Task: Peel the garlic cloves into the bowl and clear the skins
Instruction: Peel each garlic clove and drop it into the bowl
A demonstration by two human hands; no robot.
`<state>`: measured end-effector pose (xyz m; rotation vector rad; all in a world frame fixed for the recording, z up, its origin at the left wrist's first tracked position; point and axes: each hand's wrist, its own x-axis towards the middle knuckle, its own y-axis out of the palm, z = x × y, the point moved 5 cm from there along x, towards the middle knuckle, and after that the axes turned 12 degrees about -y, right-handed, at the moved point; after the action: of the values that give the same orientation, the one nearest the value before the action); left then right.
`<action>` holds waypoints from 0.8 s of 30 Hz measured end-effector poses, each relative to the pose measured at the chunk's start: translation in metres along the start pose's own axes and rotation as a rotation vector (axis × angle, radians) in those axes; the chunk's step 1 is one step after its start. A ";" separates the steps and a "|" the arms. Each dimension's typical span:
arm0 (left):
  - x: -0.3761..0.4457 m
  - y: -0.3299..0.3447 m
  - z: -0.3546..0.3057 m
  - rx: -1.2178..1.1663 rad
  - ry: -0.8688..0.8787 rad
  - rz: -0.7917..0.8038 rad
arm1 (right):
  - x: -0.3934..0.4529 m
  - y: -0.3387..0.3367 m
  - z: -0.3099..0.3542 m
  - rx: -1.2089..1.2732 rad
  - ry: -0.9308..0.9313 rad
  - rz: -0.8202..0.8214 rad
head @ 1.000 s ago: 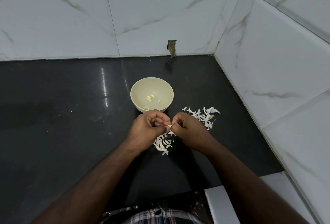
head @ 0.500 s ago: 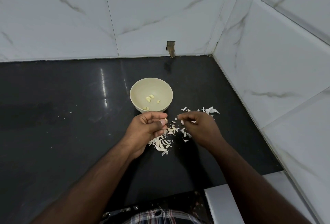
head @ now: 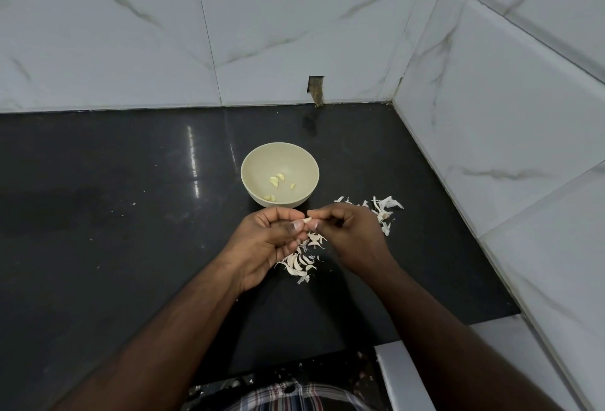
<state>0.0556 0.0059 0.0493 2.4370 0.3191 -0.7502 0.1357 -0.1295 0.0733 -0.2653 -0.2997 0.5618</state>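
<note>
Holding a small pale clove (head: pixel 307 220) at their fingertips, both hands meet just above the black bench (head: pixel 114 230), a little nearer the camera than the bowl (head: pixel 252 166). The left hand (head: pixel 268 240) is turned palm up with its fingers curled inward, and the clove sits at the tips of those fingers. The right hand (head: pixel 352 237) comes in from the other side with its back to the camera, thumb and forefinger pinched at the clove's right end; its other fingers are folded under. Whether the clove has any skin on it is too small to tell.

The bowl is cream-coloured and stands upright on the bench, just beyond the hands and apart from them. Several peeled cloves (head: pixel 276 180) lie in its bottom: a few close together near the middle, one to the right, and another nearer the front wall.

Skins (head: pixel 299 261) are scattered on the bench under and between the hands, the thickest patch lying below the left hand's fingers. A second patch of skins (head: pixel 384 209) spreads beyond the right hand, to the right of the bowl, partly hidden by the knuckles.

White marbled tiles (head: pixel 294 34) form the walls behind and on the right of the bench, which meet in a corner.
</note>
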 end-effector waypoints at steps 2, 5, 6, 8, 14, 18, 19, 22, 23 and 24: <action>0.000 -0.001 0.000 0.009 0.009 -0.022 | -0.001 0.000 0.001 0.024 0.006 -0.009; 0.000 -0.001 -0.001 0.018 0.025 -0.051 | -0.003 -0.001 0.003 0.072 0.014 -0.030; 0.000 0.000 -0.002 0.021 0.031 -0.058 | -0.004 -0.001 0.003 0.077 0.013 -0.042; -0.001 0.002 -0.002 0.028 0.047 -0.071 | -0.005 -0.002 0.005 0.037 -0.007 -0.072; -0.001 0.003 -0.002 0.042 0.096 -0.127 | -0.005 -0.002 0.006 -0.046 -0.041 -0.086; 0.001 0.004 0.001 0.016 0.083 -0.120 | -0.006 0.000 0.007 -0.157 -0.094 -0.107; 0.001 0.004 0.002 0.015 0.076 -0.109 | -0.007 -0.001 0.006 -0.166 -0.092 -0.107; 0.001 0.005 0.002 0.008 0.063 -0.075 | -0.007 -0.001 0.005 -0.173 -0.090 -0.065; 0.001 0.005 0.001 -0.003 0.061 -0.062 | -0.007 -0.001 0.005 -0.159 -0.091 -0.045; 0.000 0.005 0.001 -0.017 0.059 -0.052 | -0.007 -0.001 0.004 -0.146 -0.090 -0.024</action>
<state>0.0574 0.0012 0.0506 2.4467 0.4114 -0.6956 0.1288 -0.1332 0.0760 -0.3781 -0.4314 0.5296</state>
